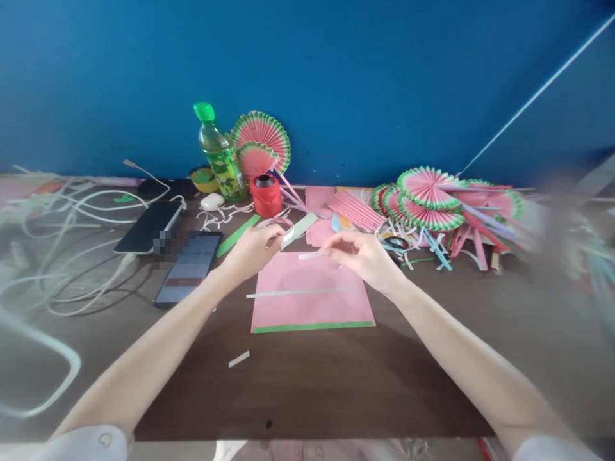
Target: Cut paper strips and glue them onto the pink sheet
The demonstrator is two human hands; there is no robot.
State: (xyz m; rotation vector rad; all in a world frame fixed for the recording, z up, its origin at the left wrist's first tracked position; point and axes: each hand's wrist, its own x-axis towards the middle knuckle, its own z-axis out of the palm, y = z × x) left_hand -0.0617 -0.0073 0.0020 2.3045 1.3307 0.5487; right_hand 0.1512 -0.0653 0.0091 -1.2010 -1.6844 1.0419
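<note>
My left hand [252,248] grips a small roll of white tape [287,230] above the far edge of a pink paper sheet [310,301] with a green bottom border. My right hand [362,253] pinches the loose end of a white tape strip [310,255] pulled out from the roll. A long thin white strip [300,292] lies across the middle of the pink sheet. Both hands hover just above the brown table [336,384].
Two phones [189,266] and white cables [72,218] lie at left. A green bottle [218,153], red ribbon spool [265,195] and pleated watermelon paper fans [262,137] stand at the back. More fans [430,198] and paper scraps pile at right. A white scrap [239,359] lies near the front.
</note>
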